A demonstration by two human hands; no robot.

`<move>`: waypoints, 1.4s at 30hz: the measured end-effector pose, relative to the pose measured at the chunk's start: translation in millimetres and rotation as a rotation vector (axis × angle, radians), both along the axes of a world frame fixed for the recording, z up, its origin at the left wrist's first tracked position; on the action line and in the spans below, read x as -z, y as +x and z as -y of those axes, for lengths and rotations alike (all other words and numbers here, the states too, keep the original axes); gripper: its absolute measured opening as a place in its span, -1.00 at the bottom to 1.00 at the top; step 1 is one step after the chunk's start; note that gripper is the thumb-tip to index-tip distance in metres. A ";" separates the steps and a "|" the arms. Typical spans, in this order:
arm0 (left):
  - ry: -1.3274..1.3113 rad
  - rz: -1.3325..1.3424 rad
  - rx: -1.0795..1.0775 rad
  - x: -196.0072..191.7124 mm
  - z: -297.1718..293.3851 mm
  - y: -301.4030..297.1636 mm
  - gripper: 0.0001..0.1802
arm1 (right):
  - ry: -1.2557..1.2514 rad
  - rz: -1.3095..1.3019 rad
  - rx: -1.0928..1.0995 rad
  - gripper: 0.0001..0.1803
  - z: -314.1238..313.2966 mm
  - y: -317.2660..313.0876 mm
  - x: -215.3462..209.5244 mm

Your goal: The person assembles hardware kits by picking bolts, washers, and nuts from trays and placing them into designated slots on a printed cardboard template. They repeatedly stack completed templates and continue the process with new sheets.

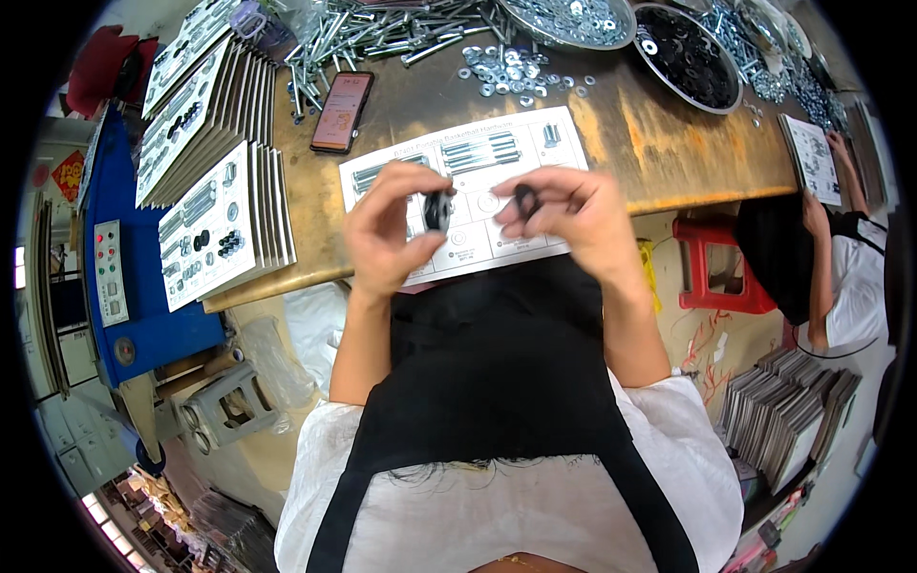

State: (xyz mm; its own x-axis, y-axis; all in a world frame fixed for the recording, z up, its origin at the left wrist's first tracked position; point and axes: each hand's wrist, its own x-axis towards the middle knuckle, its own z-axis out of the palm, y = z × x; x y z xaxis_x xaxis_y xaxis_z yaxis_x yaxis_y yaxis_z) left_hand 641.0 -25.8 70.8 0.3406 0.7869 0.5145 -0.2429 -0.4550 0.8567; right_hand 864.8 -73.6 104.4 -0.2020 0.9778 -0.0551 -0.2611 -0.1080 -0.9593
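- The left hand [390, 229] pinches a small stack of black washers [438, 210] between thumb and fingertips; they look flat, round, dark and matte, held on edge just above the card.
- The right hand [573, 215] is closed on another black washer [525, 199], thumb and forefinger together around it; the two hands sit near each other, not touching.
- Beneath both lies a white printed card [497, 143], smooth paper with pictures of bolts and ringed outlines, resting flat on the worn wooden table [659, 134], whose surface is scuffed and yellow-brown.
- A phone [342, 112] with a dark glossy frame lies on the wood beyond the card.
- Loose silver washers [511, 69] glint in a scatter; long steel bolts [382, 33] lie in a heap behind them.
- A round metal tray [690, 59] holds many black rings.
- Stacked filled cards [215, 215] fan out at the table's left.
- A red plastic stool [712, 267] stands below the right edge.
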 end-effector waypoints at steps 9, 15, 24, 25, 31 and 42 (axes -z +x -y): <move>0.246 -1.038 0.039 78.2 -28.9 51.8 -0.66 | 0.091 -0.020 0.143 -0.54 -9.2 38.8 24.4; 0.118 -0.963 0.064 70.3 -34.2 56.5 -0.61 | -0.047 0.015 0.169 -0.67 -10.2 44.7 51.2; 0.549 -0.624 -0.157 17.3 -31.6 66.2 -0.50 | -0.092 -0.014 0.047 -0.69 -31.5 18.5 77.0; 0.538 -0.618 -0.172 15.5 -31.8 65.9 -0.50 | -0.074 -0.030 0.016 -0.68 -34.9 19.3 76.6; 0.468 -0.618 -0.309 5.2 -29.5 57.7 -0.51 | 0.171 0.662 0.644 -0.75 -106.2 125.3 47.1; 0.458 -0.654 -0.256 17.0 -30.3 46.4 -0.50 | -0.104 1.485 0.664 -0.81 -200.5 302.3 113.0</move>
State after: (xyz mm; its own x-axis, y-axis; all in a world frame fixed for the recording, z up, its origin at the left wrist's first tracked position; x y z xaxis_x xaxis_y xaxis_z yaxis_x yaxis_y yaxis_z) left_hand 687.4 4.5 53.8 0.5207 0.6419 0.5629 0.3974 -0.7658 0.5056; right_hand 1167.1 126.9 -8.6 0.5176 0.8463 0.1260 0.8095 -0.4367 -0.3924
